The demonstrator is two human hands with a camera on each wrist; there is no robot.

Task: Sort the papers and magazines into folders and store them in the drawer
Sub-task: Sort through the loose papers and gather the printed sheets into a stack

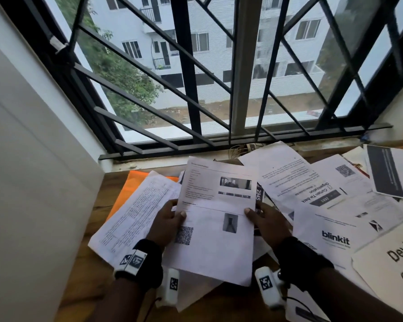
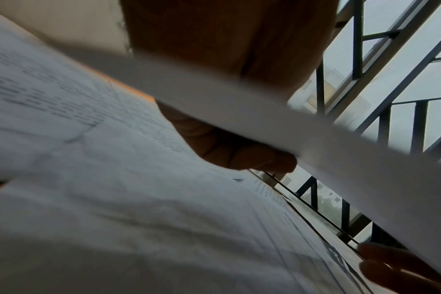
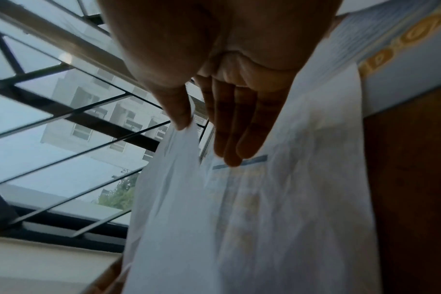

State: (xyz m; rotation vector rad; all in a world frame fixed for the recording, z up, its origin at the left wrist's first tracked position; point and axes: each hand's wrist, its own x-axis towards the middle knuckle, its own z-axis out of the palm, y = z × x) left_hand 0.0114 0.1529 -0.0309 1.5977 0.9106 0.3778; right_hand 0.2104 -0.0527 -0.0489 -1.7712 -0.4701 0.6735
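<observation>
A white printed sheet with small photos and a QR code is held up over the wooden desk. My left hand pinches its left edge, thumb on top. My right hand pinches the right edge, thumb on top and fingers underneath. In the left wrist view the sheet crosses the frame with my fingers curled below it. In the right wrist view my thumb and straight fingers meet the sheet. An orange folder lies at the left under a text-filled paper.
Loose papers cover the desk to the right: a "blinkit" sheet, a "Device" sheet, a dark-printed page. A barred window stands behind the desk. A white wall panel closes the left side.
</observation>
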